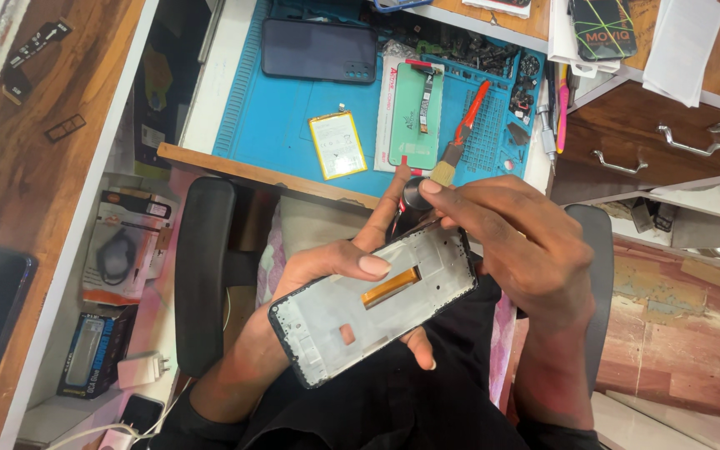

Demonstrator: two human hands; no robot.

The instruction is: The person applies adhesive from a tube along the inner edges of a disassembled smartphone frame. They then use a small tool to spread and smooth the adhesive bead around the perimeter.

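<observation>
Left hand [327, 267] grips the opened phone frame [372, 304] over the lap, thumb pressed on its inner face. Right hand [510, 242] pinches a small dark round part [415, 193] at the frame's top edge. Beyond, a battery [337, 144] lies on the blue mat [277, 108].

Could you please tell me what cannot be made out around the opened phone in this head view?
- Small dark round part at the right hand: fingertips cover most of it, so its kind is unclear.
- Phone frame: its underside faces away, and the left hand hides part of one edge.
- Loose parts at the blue mat's far edge: too small to identify.
- Forearms: cut off by the bottom edge.
</observation>
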